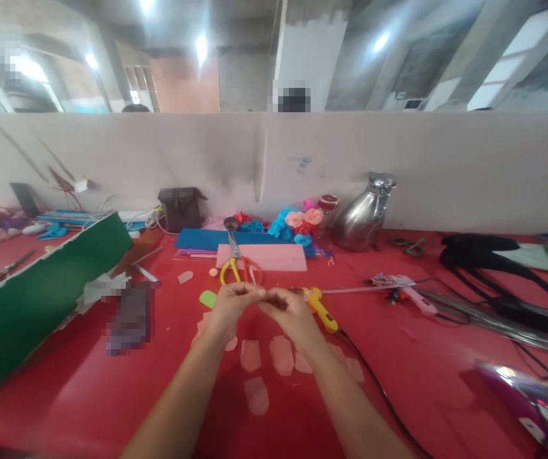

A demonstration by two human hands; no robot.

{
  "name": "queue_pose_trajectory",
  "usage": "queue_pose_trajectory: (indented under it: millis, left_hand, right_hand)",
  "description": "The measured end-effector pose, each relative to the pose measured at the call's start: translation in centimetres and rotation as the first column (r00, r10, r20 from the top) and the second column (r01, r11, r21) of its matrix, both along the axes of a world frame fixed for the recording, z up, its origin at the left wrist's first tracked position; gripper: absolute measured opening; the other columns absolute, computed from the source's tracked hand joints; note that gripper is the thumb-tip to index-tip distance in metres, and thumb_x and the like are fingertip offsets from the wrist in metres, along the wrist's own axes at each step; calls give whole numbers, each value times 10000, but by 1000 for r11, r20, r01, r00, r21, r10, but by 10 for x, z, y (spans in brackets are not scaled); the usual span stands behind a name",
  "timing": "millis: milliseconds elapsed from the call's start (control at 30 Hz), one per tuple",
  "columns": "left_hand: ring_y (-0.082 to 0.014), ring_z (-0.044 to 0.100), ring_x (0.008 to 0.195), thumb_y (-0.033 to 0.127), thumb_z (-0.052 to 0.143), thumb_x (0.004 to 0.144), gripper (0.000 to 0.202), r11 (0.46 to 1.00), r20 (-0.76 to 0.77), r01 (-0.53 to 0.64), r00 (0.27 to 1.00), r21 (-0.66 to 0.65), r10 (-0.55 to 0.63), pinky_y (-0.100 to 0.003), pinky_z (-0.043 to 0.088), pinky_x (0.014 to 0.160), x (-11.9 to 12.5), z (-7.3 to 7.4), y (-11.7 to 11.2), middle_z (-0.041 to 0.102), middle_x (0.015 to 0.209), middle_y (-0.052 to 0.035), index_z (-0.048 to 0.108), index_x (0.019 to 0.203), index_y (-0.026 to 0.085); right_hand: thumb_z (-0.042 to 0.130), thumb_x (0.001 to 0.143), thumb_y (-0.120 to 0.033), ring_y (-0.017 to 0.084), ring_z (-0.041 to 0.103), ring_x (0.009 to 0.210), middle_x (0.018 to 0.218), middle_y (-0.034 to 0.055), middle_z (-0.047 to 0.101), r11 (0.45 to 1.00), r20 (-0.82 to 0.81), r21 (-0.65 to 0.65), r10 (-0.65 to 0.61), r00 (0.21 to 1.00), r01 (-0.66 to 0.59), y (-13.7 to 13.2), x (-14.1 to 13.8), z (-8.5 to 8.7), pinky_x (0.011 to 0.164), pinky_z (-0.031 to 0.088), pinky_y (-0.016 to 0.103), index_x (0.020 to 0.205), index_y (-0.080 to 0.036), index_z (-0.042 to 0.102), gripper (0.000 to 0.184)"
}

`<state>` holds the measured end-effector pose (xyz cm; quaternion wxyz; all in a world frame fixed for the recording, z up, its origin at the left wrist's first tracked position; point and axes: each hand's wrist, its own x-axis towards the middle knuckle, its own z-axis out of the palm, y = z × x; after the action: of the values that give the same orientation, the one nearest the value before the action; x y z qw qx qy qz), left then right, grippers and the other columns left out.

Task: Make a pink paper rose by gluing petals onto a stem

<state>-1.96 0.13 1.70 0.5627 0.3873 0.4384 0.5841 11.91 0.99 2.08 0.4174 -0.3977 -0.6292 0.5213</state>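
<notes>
My left hand (228, 310) and my right hand (293, 313) meet fingertip to fingertip above the red table (197, 414). Both are closed in a pinch. Whatever lies between the fingertips is too small or hidden to make out. Below and around them lie several pink petal-shaped pieces (257, 396). A yellow glue gun (322, 312) rests just right of my right hand. Beyond my fingers are scissors with yellow and red handles (230, 273), their blades over a pink sheet (281, 256). A light green rounded piece (207, 298) lies beside my left hand.
A green board (48, 306) stands at left. Behind are blue sheets (197, 238), paper flowers (305, 220) and a metal jug (362, 213) against the white partition (207, 146). At right lie a pink glue gun (417, 298), a black strappy object (479, 245) and an iron (527, 401).
</notes>
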Motion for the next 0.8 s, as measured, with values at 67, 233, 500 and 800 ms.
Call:
queue_pose_trajectory:
  millis: [67, 233, 500, 800]
  left_hand:
    - [-119, 558, 655, 272, 759, 569, 158, 998, -51, -59, 997, -6, 59, -245, 418, 680, 0, 1, 0, 653, 657, -34, 681, 612, 142]
    - [-134, 555, 608, 298, 748, 562, 168, 997, -130, -72, 989, -9, 71, -252, 422, 630, 3, 2, -1, 639, 593, -28, 684, 592, 146]
    - [-141, 571, 647, 319, 750, 565, 186, 998, -174, -58, 983, -15, 55, -256, 429, 653, 6, 3, -3, 677, 662, -50, 706, 632, 150]
    - [-153, 588, 677, 300, 760, 558, 178, 996, -131, -94, 987, -8, 92, -275, 443, 698, 4, 1, 0, 681, 675, -55, 713, 646, 152]
  right_hand:
    - [677, 673, -336, 166, 589, 752, 813, 26, 656, 996, 21, 50, -73, 997, 72, 0, 2, 2, 699, 463, 294, 834, -176, 631, 232]
    - [632, 730, -363, 182, 606, 778, 819, 43, 673, 976, 31, 158, -154, 988, 147, -4, 4, 12, 722, 469, 303, 816, -195, 660, 191]
    - [571, 763, -356, 153, 555, 585, 604, 9, 620, 950, 99, 165, -282, 954, 264, -5, 6, 13, 577, 423, 259, 685, -171, 630, 209]
    - [561, 779, -388, 144, 559, 599, 625, 10, 603, 945, 11, 161, -290, 957, 284, -3, 7, 14, 578, 439, 248, 734, -180, 593, 216]
